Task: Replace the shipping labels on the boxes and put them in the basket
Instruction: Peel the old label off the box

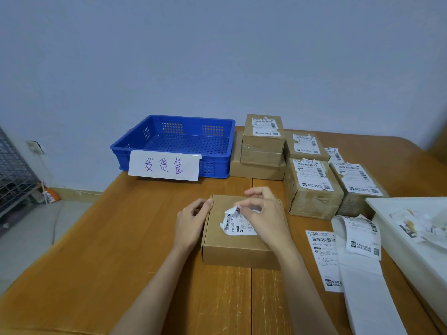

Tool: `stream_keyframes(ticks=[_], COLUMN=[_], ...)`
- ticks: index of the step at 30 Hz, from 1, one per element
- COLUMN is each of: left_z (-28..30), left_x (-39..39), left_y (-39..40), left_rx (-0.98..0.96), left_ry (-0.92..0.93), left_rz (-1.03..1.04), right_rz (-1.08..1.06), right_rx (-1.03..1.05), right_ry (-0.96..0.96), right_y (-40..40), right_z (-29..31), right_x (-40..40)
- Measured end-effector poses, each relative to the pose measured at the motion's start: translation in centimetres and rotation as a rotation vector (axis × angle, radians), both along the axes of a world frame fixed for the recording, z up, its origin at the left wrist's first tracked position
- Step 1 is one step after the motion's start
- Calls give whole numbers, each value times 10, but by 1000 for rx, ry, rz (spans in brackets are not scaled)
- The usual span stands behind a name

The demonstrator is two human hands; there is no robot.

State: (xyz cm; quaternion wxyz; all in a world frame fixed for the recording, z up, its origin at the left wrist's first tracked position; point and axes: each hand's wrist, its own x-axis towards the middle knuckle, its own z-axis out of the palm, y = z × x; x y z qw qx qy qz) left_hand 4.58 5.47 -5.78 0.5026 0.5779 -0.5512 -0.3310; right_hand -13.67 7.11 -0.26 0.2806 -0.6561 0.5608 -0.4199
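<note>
Both hands are set on a flat cardboard box [238, 240] lying on the wooden table [121, 238]. By the right hand [262, 217] a peeled-up corner of the torn white label [238, 223] on the box's top is pinched between curled fingers. The box's far left corner is gripped by the left hand [192, 222], its thumb laid on the top edge. A blue basket [174, 141] with a handwritten paper sign [164, 165] on its front wall is seen farther back on the table. Just beside it to the right, more boxes [312, 187] with torn labels are gathered, some stacked. Near the right hand, fresh labels [323, 257] and strips of backing paper [362, 274] lie on the table, next to a white tray [411, 250].
</note>
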Motion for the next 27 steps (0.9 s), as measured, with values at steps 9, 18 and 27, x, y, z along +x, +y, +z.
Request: stream_keyframes(ticks=[9, 18, 27], left_z=[2, 2, 6], left_x=[-1, -1, -3], left_y=[1, 1, 4], left_rx=[-5, -23, -19], left_ry=[19, -4, 7], left_rz=[-3, 5, 6], right_rz=[28, 36, -126], right_rx=[-49, -37, 15], right_ry=[-52, 410, 359], right_y=[6, 10, 9], right_z=[3, 0, 3], right_x=[0, 19, 37])
